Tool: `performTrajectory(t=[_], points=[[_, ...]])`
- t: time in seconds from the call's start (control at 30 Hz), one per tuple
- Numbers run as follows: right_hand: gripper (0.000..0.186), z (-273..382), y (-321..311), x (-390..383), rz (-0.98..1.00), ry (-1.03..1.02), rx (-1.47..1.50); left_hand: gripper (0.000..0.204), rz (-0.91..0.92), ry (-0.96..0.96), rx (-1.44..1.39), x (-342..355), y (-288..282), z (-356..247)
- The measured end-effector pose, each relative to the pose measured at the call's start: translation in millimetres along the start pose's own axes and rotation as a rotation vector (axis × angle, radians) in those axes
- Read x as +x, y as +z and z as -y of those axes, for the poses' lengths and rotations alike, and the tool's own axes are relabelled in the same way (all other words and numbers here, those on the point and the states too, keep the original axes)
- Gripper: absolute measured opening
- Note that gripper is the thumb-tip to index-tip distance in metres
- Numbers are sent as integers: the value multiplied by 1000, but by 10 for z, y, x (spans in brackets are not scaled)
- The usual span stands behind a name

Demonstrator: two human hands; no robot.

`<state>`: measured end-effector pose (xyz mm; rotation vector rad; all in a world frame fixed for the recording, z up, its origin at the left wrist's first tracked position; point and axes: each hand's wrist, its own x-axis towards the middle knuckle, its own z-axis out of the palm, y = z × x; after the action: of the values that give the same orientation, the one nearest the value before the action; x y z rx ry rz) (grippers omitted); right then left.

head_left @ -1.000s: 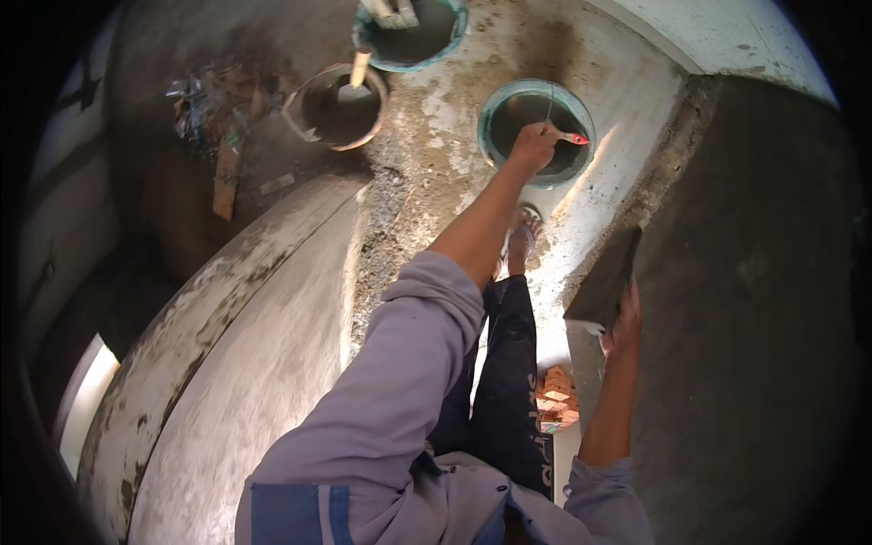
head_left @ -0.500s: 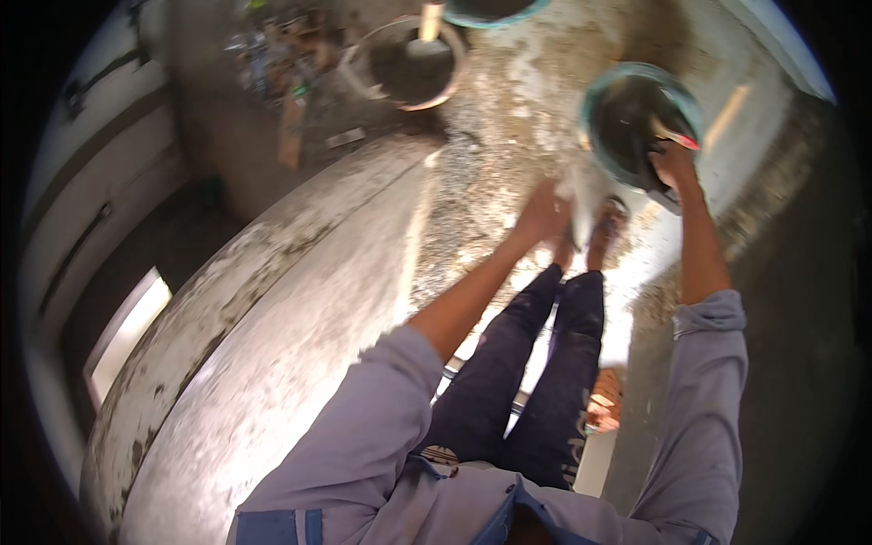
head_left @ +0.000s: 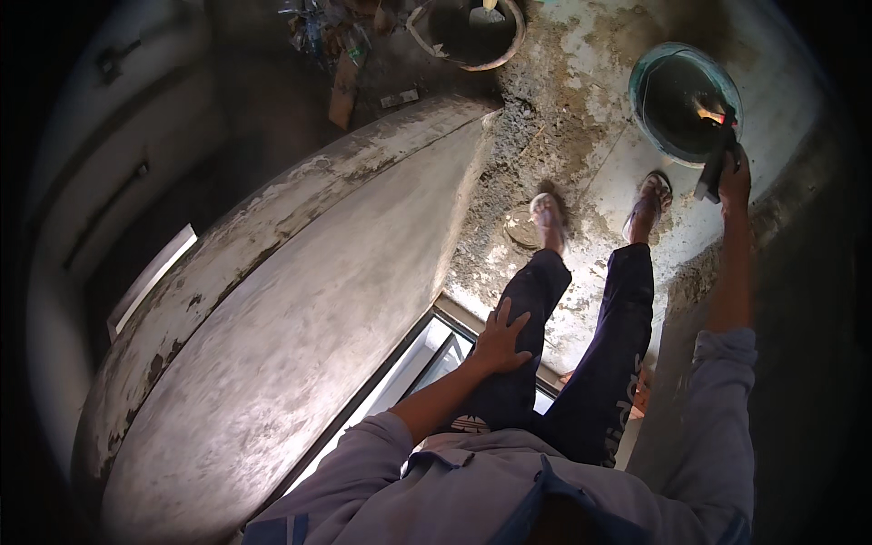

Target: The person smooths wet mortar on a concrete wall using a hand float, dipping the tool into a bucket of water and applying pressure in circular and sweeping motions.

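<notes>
Black flat tool (head_left: 717, 166): at the near right edge of the bucket, seen almost edge-on from where I watch, its upper end overlapping the rim; whether they touch, I cannot tell.
Right hand (head_left: 737, 180): closed around the tool, on its right side; I cannot make out every finger.
Feel: I'd judge it light and stiff, hardly fragile, though a damp surface could make it slippery.
Hold: I would grip it near the middle, where the hand is, clear of both ends.
Long axis: slanted, upper end pointing away from the body over the bucket, lower end back and a little left.
Bucket (head_left: 638, 98): teal-rimmed, with a red-tipped thing (head_left: 714, 116) just beside the tool's upper end.
Left hand (head_left: 502, 341): holding nothing, fingers spread apart on the dark trousers (head_left: 604, 354), over the left leg.
</notes>
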<state>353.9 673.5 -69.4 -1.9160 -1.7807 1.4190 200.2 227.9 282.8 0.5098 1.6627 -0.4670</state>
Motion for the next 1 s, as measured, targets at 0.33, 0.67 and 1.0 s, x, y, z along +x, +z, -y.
performTrajectory(t=[0.33, 0.67, 1.0], points=[[53, 1294, 1336, -2354, 139, -98, 581, 79, -42, -46, 218, 391, 98, 1062], [51, 2227, 3449, -4164, -8, -108, 724, 62, -167, 194, 81, 775, 391, 2339], [50, 2375, 4285, -4034, -177, -56, 714, 52, -234, 385, -32, 847, 470, 2815]])
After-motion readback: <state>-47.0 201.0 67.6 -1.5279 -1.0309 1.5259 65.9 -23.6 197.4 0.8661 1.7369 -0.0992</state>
